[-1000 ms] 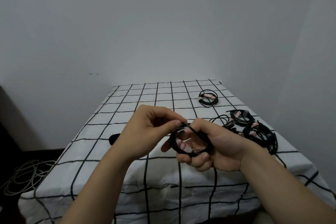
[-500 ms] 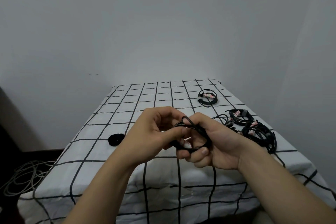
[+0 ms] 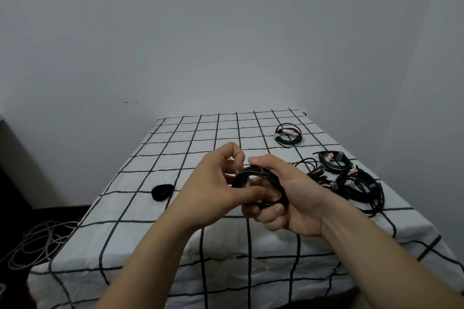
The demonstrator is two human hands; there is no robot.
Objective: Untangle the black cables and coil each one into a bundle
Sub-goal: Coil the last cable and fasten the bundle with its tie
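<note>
Pale floor cable [image 3: 37,243]: lies in loose loops on the floor left of the table. It is not black, so probably no part of this job.
Small black roll [image 3: 162,192]: sits on the checked tablecloth [image 3: 200,238] near the left hand. It may be strap kept within reach for tying, though its material cannot be told.
Left hand [image 3: 216,190]: the thumb lies across the near side of the coil and the fingers curl over its top. This looks like a grip that steadies the turns while the tail is tucked in. Whether the fingertips pinch the cable's end is hidden.
Black cable coil [image 3: 261,180]: held in the air between both hands, above the table's near half, wound small and tight.
Right hand [image 3: 293,198]: fingers curl round the coil's right side and clamp it so the loops cannot spring open.
Tied bundle [image 3: 288,134]: lies at the far right with a pale band on it, apparently finished and parked out of the way.
Cable heap [image 3: 356,183]: lies by the right edge, strands crossing. It likely awaits sorting.
</note>
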